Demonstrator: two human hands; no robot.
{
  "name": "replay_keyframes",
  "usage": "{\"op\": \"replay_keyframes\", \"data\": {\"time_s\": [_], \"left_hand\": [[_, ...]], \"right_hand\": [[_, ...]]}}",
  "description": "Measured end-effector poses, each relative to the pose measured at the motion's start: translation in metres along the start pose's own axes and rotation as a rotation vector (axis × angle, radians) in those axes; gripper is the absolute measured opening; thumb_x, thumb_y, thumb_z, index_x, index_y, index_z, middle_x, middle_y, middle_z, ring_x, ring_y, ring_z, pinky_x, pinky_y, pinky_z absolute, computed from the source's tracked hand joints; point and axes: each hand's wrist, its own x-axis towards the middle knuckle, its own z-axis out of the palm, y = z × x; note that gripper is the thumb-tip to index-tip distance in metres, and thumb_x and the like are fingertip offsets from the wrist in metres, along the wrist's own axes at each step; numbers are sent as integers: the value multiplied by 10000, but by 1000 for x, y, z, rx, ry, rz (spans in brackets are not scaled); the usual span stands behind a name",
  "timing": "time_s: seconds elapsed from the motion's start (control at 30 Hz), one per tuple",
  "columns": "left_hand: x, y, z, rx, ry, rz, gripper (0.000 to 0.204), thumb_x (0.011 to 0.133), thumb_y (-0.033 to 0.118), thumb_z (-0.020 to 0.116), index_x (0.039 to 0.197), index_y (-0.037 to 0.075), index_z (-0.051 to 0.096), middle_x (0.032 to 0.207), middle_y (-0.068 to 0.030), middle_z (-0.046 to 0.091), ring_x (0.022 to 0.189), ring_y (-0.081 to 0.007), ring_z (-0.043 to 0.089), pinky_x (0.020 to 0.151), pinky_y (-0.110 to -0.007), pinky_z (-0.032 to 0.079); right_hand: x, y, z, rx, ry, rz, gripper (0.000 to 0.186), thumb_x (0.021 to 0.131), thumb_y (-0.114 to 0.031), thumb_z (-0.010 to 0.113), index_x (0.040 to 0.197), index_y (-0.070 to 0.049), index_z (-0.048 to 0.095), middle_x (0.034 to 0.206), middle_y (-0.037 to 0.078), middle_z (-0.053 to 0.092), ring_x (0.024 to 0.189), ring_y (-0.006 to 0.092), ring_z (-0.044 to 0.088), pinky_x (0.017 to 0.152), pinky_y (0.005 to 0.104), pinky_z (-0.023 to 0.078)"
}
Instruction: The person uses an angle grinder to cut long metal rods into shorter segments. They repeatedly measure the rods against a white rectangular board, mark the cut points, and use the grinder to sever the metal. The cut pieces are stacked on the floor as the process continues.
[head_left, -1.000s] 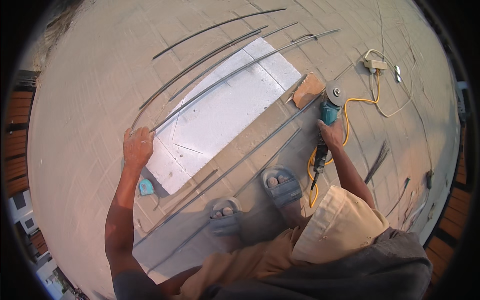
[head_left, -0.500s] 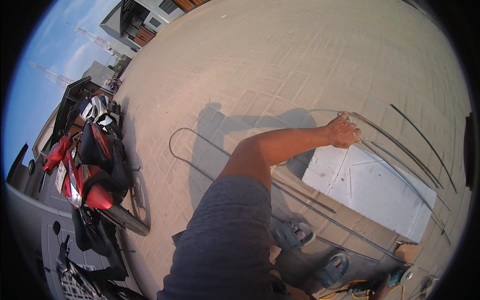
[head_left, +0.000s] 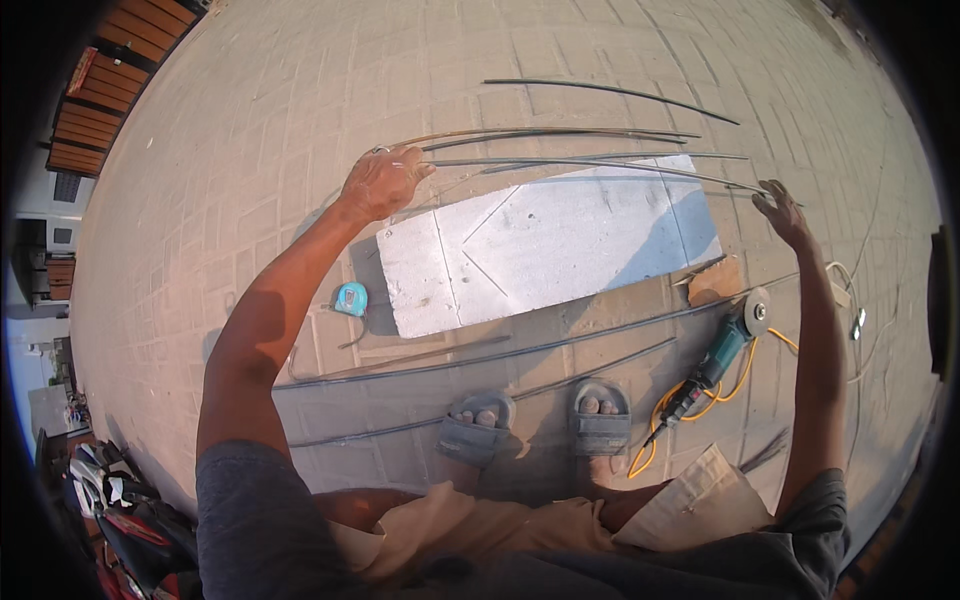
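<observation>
My left hand (head_left: 387, 183) grips a long thin steel rod (head_left: 590, 163) near its left end, above a white rectangular block (head_left: 560, 250) marked with cut lines. My right hand (head_left: 783, 213) has its fingers curled on the rod’s right end. Other loose rods (head_left: 610, 88) lie beyond the block and between it and my feet. A green angle grinder (head_left: 722, 358) with a grey disc lies by my right forearm, its yellow cable (head_left: 744, 380) looping around it. A turquoise tape measure (head_left: 351, 298) lies left of the block.
A torn cardboard piece (head_left: 712, 283) sits right of the block, with a power strip (head_left: 840, 294) further right on the pavers (head_left: 280, 130). My sandalled feet (head_left: 540, 420) are below. Parked motorbikes (head_left: 120, 510) and wooden gates (head_left: 110, 90) stand at the left.
My right hand has let go of the grinder, now on the ground, and moved up to the rod. The view swung left, then back over the block; my left hand still holds rod.
</observation>
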Motion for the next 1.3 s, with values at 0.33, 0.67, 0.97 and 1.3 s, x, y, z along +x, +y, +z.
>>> {"op": "replay_keyframes", "data": {"time_s": [0.33, 0.67, 0.97, 1.3], "left_hand": [[-4, -48, 9, -53, 16, -81, 407, 1053, 402, 443, 983, 15, 545, 1004, -247, 629, 988, -467, 580, 864, -532, 459], [8, -70, 13, -51, 45, -129, 408, 1050, 418, 444, 1013, 24, 546, 1020, -266, 642, 991, -479, 592, 867, -543, 460], [-19, -109, 28, 19, 320, -158, 373, 1046, 397, 460, 1024, 39, 562, 1029, -217, 673, 997, -447, 611, 883, -531, 456], [-124, -78, 69, -23, 163, -5, 283, 992, 319, 554, 979, 38, 582, 990, -217, 681, 956, -439, 635, 860, -536, 470]], "right_hand": [[32, -15, 39, -82, -47, 244, 610, 904, -539, 617, 1298, -73, 622, 1372, 205, 576, 1279, 367, 538, 1035, 466, 436], [80, -35, 9, 102, -198, 23, 470, 841, -446, 752, 883, 22, 731, 747, 121, 681, 731, 217, 649, 684, 374, 496], [68, -76, -47, 30, 86, -266, 429, 939, -346, 681, 773, 42, 600, 607, 152, 514, 579, 279, 522, 588, 441, 414], [-17, -59, 21, -167, 279, -593, 287, 949, -301, 662, 935, -19, 606, 720, 186, 633, 702, 418, 626, 624, 512, 486]]}}
